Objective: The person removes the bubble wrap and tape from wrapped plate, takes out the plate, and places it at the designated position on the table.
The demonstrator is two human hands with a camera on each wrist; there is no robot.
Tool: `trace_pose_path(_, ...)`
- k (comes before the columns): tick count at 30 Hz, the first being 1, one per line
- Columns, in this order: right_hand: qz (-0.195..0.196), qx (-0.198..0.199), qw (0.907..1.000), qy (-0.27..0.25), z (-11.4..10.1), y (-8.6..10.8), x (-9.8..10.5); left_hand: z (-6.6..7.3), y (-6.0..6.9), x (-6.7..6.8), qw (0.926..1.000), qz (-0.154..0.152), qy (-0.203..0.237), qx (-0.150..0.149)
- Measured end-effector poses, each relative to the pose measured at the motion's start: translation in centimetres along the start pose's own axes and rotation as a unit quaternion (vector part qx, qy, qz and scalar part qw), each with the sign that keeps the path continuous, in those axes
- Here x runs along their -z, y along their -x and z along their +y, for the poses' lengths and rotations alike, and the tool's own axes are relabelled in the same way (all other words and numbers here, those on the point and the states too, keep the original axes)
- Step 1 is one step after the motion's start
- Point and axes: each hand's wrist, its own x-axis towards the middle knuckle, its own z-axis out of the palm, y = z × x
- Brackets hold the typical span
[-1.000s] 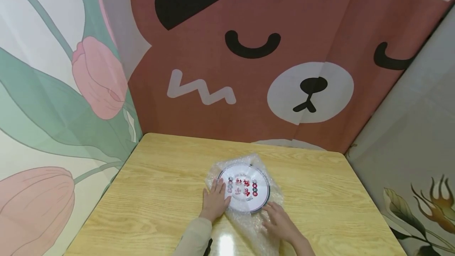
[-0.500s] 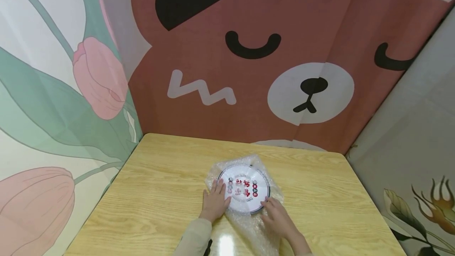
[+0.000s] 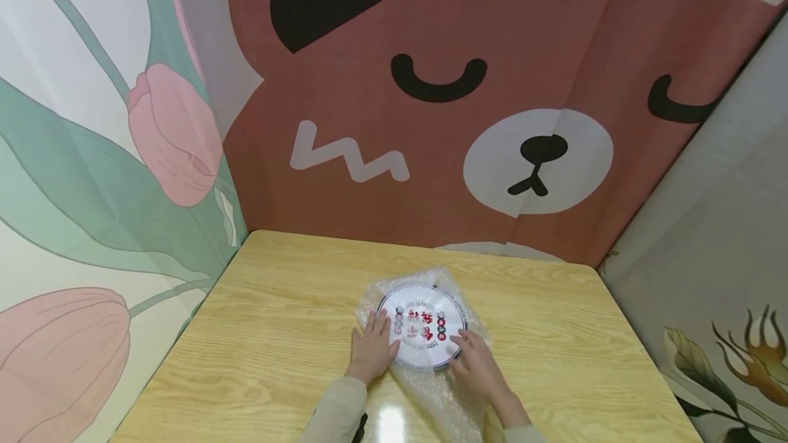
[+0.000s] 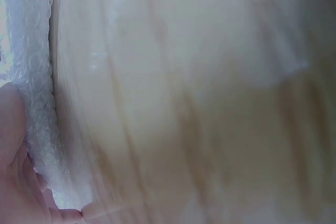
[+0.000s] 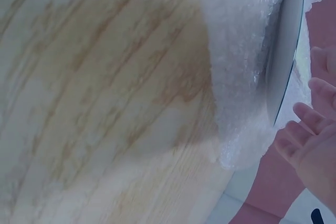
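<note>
A round white plate point(image 3: 414, 359) with a dark rim and red lettering lies on a sheet of bubble wrap point(image 3: 425, 388). My left hand point(image 3: 371, 351) rests with extended fingers over the plate's left edge. On the other side, my right hand point(image 3: 480, 369) is at the lower right rim, its fingers loosely bent and its fingertips over the plate. The right wrist view shows the plate point(image 5: 289, 51) edge-on, with the fingers spread beside its rim. In the left wrist view, part of the left hand point(image 4: 18, 182) appears beside the bubble wrap point(image 4: 37, 98).
The wood-grain table point(image 3: 277, 333) extends around the plate and wrap. Behind it hangs a cloth with a brown bear point(image 3: 369, 210); printed curtains hang at the left and right. A small dark object point(image 3: 360, 427) shows beside the left sleeve.
My right hand has moved slightly up and left, from the bubble wrap below the rim onto the plate's right edge. The left hand and the plate have stayed in place.
</note>
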Motion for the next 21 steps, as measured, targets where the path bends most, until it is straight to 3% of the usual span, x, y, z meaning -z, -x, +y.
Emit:
trace_pose_path(11,0.062,0.039,0.9967,0.034,0.9,-1.2,-0.8,0.0,0.0,-0.1,1.0000,0.004,-0.004,0.001)
trace_pose_path(21,0.064,0.025,0.9970,0.034,1.1,-1.7,-0.9,0.0,0.0,0.0,0.9999,0.004,-0.011,0.000)
